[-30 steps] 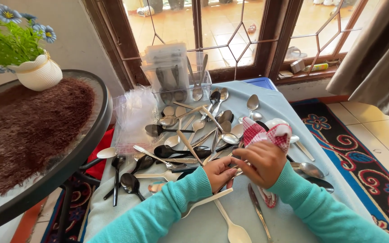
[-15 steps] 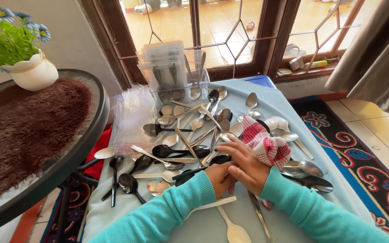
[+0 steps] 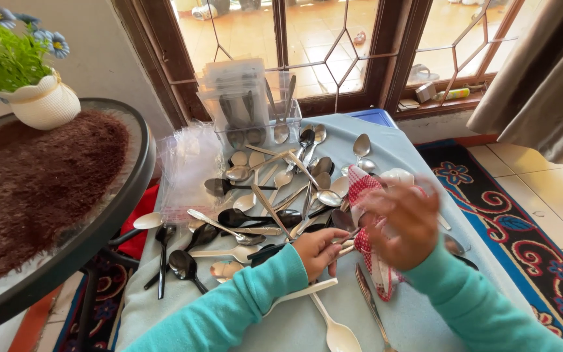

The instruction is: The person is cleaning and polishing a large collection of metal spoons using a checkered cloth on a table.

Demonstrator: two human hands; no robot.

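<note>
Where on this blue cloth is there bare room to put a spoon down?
The blue cloth lies bare between the white spoon and the right sleeve, and along the left edge below the black spoons. The middle heap of spoons up to the clear container is crowded.

One flowerpot (image 3: 42, 103), one checked cloth (image 3: 365, 244), two hands, many spoons (image 3: 281, 195).

Red-white checkered cloth (image 3: 362, 195), hand-held

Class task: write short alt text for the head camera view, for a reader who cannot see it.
A person's left hand grips a spoon while the right hand holds a red-and-white cloth, above scattered spoons on a blue-covered table.
</note>
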